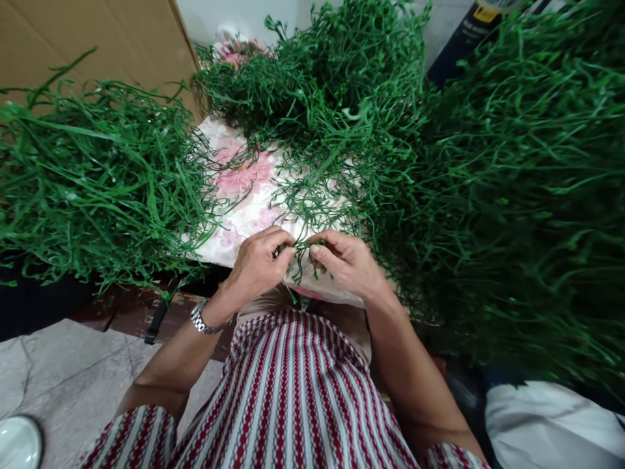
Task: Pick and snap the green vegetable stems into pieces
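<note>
At 7 o'clock, low in the corner, the rim of a pale round dish (17, 444) shows on the grey stone floor (73, 378). Above it, from 8 to 10 o'clock, a big heap of green plastic grass strands (97, 182) lies in front of a brown cardboard sheet (97, 39) that fills the 11 o'clock corner.

Near the centre, a table covered by a floral cloth (244, 189), white with pink blooms, carries the work. The left hand (256, 264), with a metal wristwatch (205, 320) at its wrist, sits just left of centre, fingers curled narrow, thumb and forefinger pinched on a thin green sprig (299, 246). The right hand (346, 260), just beside it at centre, is pinched on the same sprig from the other side; the two sets of fingertips nearly touch over the near edge of the cloth. The sprig lies between them, and I cannot tell whether it is one piece or two.

At 6 o'clock the person's red-and-white striped garment (293, 404) fills the lower middle.

At 12 o'clock a second mound of green strands (317, 85) spills down onto the cloth toward the hands. From 1 to 4 o'clock a much larger, blurred mass of the same greenery (512, 195) reaches the picture's edge. At 5 o'clock a white cloth or bag (551, 423) lies under it.
</note>
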A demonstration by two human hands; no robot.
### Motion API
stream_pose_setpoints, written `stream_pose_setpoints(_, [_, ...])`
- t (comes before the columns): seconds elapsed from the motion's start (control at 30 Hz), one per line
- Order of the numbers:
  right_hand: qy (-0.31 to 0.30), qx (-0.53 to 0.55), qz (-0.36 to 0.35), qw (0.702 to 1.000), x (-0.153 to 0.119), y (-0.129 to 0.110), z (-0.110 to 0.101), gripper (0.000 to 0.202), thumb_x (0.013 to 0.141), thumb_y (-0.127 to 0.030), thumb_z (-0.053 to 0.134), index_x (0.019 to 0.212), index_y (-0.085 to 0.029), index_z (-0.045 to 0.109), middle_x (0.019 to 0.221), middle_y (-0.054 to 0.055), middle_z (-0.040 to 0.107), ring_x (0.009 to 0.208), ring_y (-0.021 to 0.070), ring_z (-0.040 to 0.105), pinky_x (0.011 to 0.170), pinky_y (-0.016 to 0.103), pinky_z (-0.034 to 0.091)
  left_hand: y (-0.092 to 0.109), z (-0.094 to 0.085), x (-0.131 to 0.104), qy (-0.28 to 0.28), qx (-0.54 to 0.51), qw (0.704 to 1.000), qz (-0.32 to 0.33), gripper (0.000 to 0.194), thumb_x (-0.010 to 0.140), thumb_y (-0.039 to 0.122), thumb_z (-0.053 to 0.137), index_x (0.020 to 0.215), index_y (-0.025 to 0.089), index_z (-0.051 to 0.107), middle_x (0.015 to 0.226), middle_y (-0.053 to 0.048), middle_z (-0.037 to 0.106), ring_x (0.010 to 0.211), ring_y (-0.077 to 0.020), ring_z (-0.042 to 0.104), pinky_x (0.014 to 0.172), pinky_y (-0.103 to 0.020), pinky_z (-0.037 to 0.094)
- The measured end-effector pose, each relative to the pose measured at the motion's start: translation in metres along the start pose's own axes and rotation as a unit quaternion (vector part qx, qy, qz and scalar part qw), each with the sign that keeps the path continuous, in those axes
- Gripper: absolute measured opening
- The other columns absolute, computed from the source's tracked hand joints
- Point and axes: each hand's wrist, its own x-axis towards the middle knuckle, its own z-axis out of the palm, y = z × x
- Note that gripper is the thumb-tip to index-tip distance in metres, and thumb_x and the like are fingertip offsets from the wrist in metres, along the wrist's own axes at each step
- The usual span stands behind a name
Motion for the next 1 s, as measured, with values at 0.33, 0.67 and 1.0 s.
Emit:
stream_pose_setpoints(0.33, [-0.062,0.002,-0.045,0.997,0.003,-0.009,-0.013,0.015,0.085,-0.025,0.051,0.084,-0.013,0.059,0.065,-0.003,0.049,0.059,0.0075,0.043,0.057,0.020,0.034,-0.006,-0.003,0.016,-0.125,-0.343,0.922,-0.125,0.005,0.065,0.016,0.065,0.068,0.013,0.064,0.064,0.000,0.059,0.061,-0.0101,0.051,0.060,-0.022,0.040])
stream_pose_setpoints(0.67, [-0.043,0.077,0.000,0.996,0.006,-0.006,0.005,0.025,0.078,-0.036,0.064,0.090,-0.016,0.054,0.070,-0.004,0.047,0.057,0.0060,0.037,0.051,0.019,0.030,-0.002,0.017,0.001,-0.043,-0.380,0.913,-0.142,0.015,0.061,0.016,0.071,0.060,0.014,0.056,0.059,0.004,0.048,0.054,-0.0061,0.040,0.051,-0.019,0.032])
stream_pose_setpoints(1.0, [-0.142,0.081,-0.023,0.986,0.006,-0.005,-0.006,0.018,0.083,-0.025,0.056,0.098,-0.015,0.055,0.085,0.001,0.057,0.074,0.0115,0.053,0.069,0.024,0.043,-0.002,0.009,-0.001,-0.093,-0.476,0.850,-0.206,0.011,0.055,0.016,0.073,0.057,0.013,0.063,0.058,0.001,0.056,0.057,-0.0091,0.050,0.055,-0.021,0.039])
